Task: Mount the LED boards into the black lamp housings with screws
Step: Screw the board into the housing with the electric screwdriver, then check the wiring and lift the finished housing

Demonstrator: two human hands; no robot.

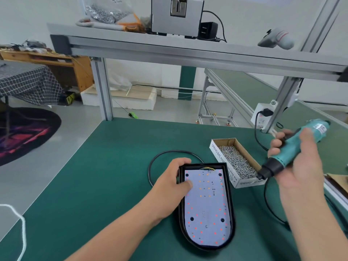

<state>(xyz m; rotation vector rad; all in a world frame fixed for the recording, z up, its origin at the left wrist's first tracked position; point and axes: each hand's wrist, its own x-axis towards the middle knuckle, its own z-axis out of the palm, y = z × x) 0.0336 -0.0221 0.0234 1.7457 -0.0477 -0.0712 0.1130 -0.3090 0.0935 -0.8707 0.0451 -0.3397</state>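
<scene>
Left hand (174, 178) grips housing (230, 194); right hand (299, 162) grips screwdriver (290, 149)

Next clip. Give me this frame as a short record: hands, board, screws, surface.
left hand: grips the black lamp housing at its upper-left rim, thumb on the LED board
right hand: holds a teal electric screwdriver, bit end near the screw box
LED board: lies inside the housing
screw box: open cardboard, full of screws, right of the housing
surface: green bench mat

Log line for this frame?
left hand: holds housing, presses board | right hand: grips screwdriver, nose near screw box
</scene>
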